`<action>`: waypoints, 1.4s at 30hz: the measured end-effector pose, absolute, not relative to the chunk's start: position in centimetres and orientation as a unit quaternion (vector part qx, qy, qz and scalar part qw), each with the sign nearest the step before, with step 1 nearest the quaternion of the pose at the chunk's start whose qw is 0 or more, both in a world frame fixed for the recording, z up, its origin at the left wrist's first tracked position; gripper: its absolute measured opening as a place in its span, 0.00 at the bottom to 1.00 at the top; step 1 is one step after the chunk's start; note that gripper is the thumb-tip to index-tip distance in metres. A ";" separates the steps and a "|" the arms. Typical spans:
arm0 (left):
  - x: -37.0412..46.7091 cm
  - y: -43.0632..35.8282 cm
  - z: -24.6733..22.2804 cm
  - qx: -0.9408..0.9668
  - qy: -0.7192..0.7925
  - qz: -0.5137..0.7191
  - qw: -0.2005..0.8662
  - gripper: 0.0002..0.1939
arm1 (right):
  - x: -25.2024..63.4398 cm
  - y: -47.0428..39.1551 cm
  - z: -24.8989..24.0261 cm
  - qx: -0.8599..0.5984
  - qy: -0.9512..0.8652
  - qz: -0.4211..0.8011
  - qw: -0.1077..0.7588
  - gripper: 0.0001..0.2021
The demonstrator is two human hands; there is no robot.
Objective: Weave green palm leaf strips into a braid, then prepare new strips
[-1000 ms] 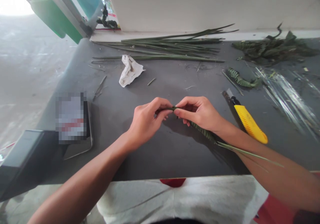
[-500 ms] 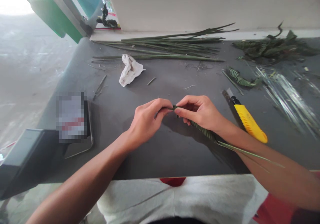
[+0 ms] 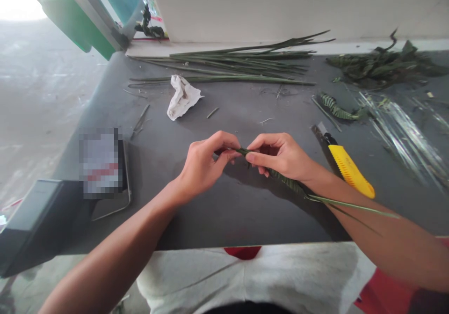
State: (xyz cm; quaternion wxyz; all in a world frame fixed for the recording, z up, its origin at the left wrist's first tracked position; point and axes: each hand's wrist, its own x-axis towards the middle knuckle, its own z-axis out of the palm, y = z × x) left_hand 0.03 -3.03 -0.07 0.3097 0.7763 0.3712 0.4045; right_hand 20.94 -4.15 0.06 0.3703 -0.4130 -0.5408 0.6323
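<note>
My left hand [image 3: 206, 164] pinches one end of a green woven leaf piece [image 3: 289, 183] over the middle of the dark table. Close beside it, my right hand [image 3: 282, 155] is closed on the same piece, thumb and forefinger near that end. The ribbed body of the piece runs down to the right under my right hand, and thin green strands trail from it across my right forearm. My palm and fingers partly cover the piece. To the right lies a yellow utility knife [image 3: 351, 170], and above it a second ribbed green piece [image 3: 337, 108].
Long green leaf strips [image 3: 224, 63] line the back of the table [image 3: 224, 220]. A crumpled white tissue [image 3: 182, 98] lies in front of them. Dark leaves [image 3: 386, 66] and clear plastic strips [image 3: 403, 136] are at right. A phone [image 3: 114, 206] lies at left.
My left thumb and fingers have shifted slightly at the tip of the green piece, showing a little more of it. The trailing strands have moved slightly up.
</note>
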 end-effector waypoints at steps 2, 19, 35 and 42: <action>0.1 -3.0 0.0 0.750 0.370 0.406 0.368 0.06 | 20.9 -4.1 0.1 -0.408 -0.536 0.639 0.373 0.15; 0.0 -3.2 0.5 0.731 0.325 0.446 0.402 0.07 | 21.1 -4.3 0.0 -0.345 -0.504 0.706 0.359 0.11; 0.5 -3.7 0.1 0.649 0.365 0.435 0.507 0.08 | 21.3 -4.1 0.0 -0.359 -0.502 0.702 0.354 0.14; 0.6 -3.5 0.4 0.637 0.356 0.428 0.534 0.08 | 21.3 -4.1 -0.3 -0.360 -0.510 0.696 0.356 0.13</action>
